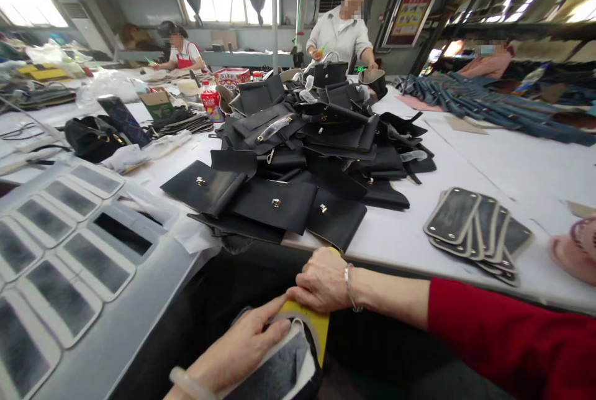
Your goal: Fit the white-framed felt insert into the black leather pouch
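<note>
My right hand [321, 282], with a silver bracelet and a red sleeve, grips the top of a yellow strip [313, 324] below the table's front edge. My left hand [242, 344] holds a rounded grey panel with a white rim [279, 369] from beneath, its forefinger pressing where the yellow strip meets the panel. Both hands are low in the view, in front of a heap of black leather bag pieces [302, 158] with small metal clasps.
A fanned stack of dark rounded panels [475, 226] lies on the white table [465, 158] to the right. A grey board with rows of grey panels [69, 263] slopes at left. Two people work at the far end; blue strips [488, 108] lie far right.
</note>
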The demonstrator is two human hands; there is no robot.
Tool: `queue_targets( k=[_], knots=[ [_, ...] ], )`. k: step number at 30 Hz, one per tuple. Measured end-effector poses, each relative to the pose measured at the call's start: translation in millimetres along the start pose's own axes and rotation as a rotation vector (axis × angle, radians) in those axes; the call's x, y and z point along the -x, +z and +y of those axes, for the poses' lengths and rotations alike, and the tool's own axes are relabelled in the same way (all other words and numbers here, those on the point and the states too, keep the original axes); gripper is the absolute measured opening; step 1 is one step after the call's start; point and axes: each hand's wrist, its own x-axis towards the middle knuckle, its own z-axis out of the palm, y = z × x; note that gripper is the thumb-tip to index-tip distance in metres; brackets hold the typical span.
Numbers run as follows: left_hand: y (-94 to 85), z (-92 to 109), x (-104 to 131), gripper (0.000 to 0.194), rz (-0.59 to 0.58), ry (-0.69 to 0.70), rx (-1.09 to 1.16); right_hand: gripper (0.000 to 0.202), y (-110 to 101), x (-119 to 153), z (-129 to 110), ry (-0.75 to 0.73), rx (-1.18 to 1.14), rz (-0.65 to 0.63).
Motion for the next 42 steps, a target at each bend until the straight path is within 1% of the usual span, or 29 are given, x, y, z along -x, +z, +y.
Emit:
queue_targets(
  k=[3, 6, 11, 18, 26, 33, 37, 42],
  knots=[
    [1.2, 7, 1, 0.042, 0.013, 0.009, -0.046, 0.058, -3, -3, 0, -0.025, 0.015, -0.019],
    [2.4, 9, 2, 0.033, 0.031, 0.020, -0.082, 0.059, -6, -4, -2, -0.032, 0.030, -0.049],
    [3.9, 8, 3, 0.029, 0.040, 0.037, -0.143, 0.059, -7, -4, -7, -0.030, 0.029, -0.105],
    [4.4, 7, 6, 0.032, 0.059, 0.036, -0.287, 0.058, -7, 1, -12, 0.002, 0.007, -0.140],
    [3.9, 14, 8, 0.029, 0.047, 0.071, -0.288, 0.061, -1, 6, -20, 0.074, 0.009, -0.139],
    [10.1, 3, 12, 0.029, 0.095, 0.121, -0.357, 0.062, 8, 16, -36, 0.175, 0.035, -0.135],
    [11.5, 0, 14, 0.031, 0.115, 0.130, -0.345, 0.062, 11, 25, -51, 0.248, 0.037, -0.099],
    [4.0, 0, 9, 0.046, 0.062, 0.110, -0.227, 0.062, 19, 38, -65, 0.319, -0.046, -0.049]
  ],
)
